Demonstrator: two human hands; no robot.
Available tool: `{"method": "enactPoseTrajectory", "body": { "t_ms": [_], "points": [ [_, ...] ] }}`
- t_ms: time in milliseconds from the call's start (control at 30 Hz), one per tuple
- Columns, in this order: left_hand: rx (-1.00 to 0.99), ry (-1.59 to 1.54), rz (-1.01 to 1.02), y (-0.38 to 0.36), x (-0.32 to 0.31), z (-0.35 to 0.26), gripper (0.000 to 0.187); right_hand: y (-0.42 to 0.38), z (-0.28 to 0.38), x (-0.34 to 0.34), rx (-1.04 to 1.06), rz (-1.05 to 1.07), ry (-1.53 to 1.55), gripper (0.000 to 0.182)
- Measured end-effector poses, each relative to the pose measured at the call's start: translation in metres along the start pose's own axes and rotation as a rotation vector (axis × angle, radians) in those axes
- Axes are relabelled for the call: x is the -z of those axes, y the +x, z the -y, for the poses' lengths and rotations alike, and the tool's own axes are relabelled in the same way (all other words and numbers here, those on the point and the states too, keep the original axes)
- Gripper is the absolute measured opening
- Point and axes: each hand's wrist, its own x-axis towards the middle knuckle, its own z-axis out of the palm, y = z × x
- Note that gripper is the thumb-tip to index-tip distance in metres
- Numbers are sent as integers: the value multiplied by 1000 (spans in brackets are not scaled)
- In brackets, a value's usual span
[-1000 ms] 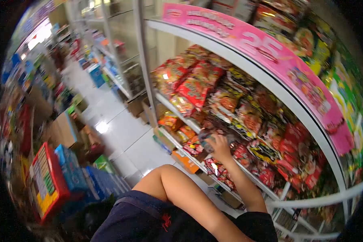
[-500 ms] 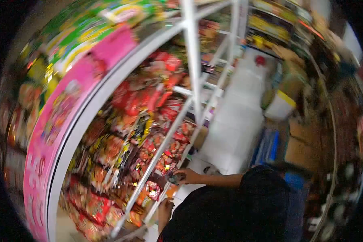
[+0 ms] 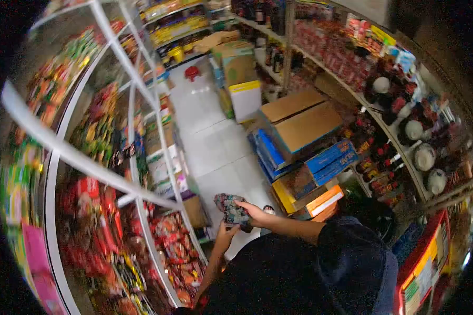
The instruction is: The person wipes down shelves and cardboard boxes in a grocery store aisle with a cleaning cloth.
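A small patterned cloth item, dark with grey-green and reddish bits, is held in front of my body above the floor. My right hand grips its right side, thumb on top. At its lower edge, the fingers of my left hand are closed on it. What the cloth is exactly, and whether anything is inside it, I cannot make out.
Shelves of red snack packets stand at the left behind white metal bars. Cardboard boxes are stacked at the right. A tiled aisle runs ahead to a red stool. Bottles and jars line the right shelves.
The view has swung right, from the snack shelves to the aisle. My hands, apart before, are now together at the cloth item, which my right hand seemed to hold near the shelf edge.
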Motion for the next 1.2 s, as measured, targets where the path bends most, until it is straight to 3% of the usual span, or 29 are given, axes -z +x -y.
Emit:
{"method": "enactPoseTrajectory", "body": {
  "t_ms": [33, 100, 200, 267, 300, 367, 433, 533, 633, 700, 767, 833, 900, 1000, 1100, 1133, 1200],
  "points": [
    [-12, 20, 32, 27, -10, 0, 48, -5, 20, 4, 72, -113, 31, 30],
    [-231, -97, 190, 84, -36, 0, 35, -9, 58, 19, 226, -110, 34, 30],
    [-258, 86, 302, 138, -67, -40, 26, -22, 125, 35, 360, -242, 4, 30],
    [-229, 157, 357, 180, -86, -38, 27, -25, 159, 50, 652, -579, -208, 30],
    [-236, 170, 386, 189, -93, -61, 27, -25, 175, 67, 678, -595, -193, 30],
    [-318, 284, 364, 203, -102, -98, 26, -29, 206, 94, 844, -769, -452, 29],
    [-303, 407, 372, 242, -106, -96, 27, -42, 226, 109, 774, -922, -490, 25],
    [-572, 450, 266, 272, -110, -131, 24, -44, 243, 141, 903, -1016, -724, 16],
    [-659, 360, 276, 305, -111, -163, 21, -33, 259, 147, 953, -1140, -665, 12],
    [-708, 342, 215, 331, -106, -178, 20, -15, 272, 139, 991, -1106, -567, 11],
    [-635, 276, 259, 363, -93, -197, 19, 11, 292, 133, 999, -1113, -479, 17],
    [-623, 289, 205, 406, -73, -201, 19, 54, 309, 157, 1051, -1197, -590, 16],
    [-792, 366, 173, 443, -43, -217, 19, 90, 343, 95, 1020, -1212, -611, 17],
    [-726, 351, 136, 487, 19, -252, 20, 172, 383, 108, 971, -1155, -649, 15],
    [-710, 336, 76, 533, 95, -275, 22, 262, 432, 82, 864, -952, -613, 12],
    [-633, 333, 71, 548, 120, -278, 23, 291, 451, 42, 881, -806, -634, 12],
    [-566, 334, -22, 576, 164, -275, 23, 357, 486, 47, 822, -677, -830, 12]
  ]
}}
